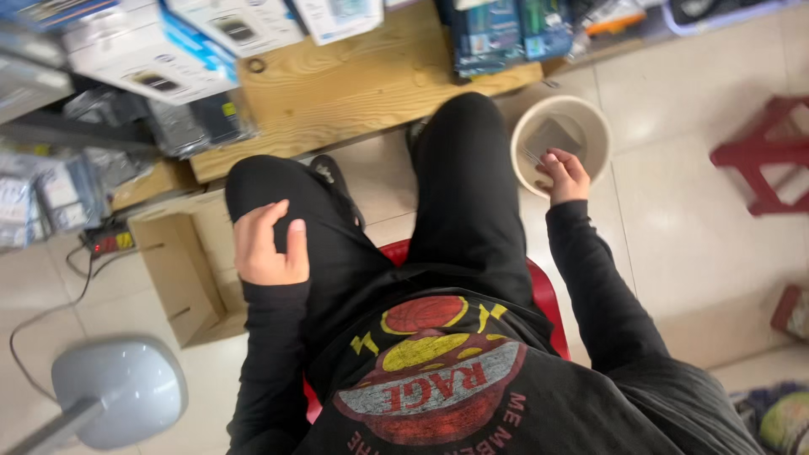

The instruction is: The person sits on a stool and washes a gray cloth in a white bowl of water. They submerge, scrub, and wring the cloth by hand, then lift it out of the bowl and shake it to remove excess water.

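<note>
I sit on a red stool (539,291) in black trousers and a black long-sleeved top. My left hand (268,244) rests on my left thigh, fingers loosely apart, holding nothing. My right hand (563,175) reaches over the rim of a round cream bin (598,126) on the floor to my right. Its fingers are curled, and I cannot tell whether they pinch anything. Some greyish scrap lies inside the bin.
A low wooden bench (354,80) stands ahead with boxed goods (152,50) and packages on it. An open cardboard box (181,270) sits on the floor at left, a grey lamp base (118,388) lower left, a red stool (767,156) at right.
</note>
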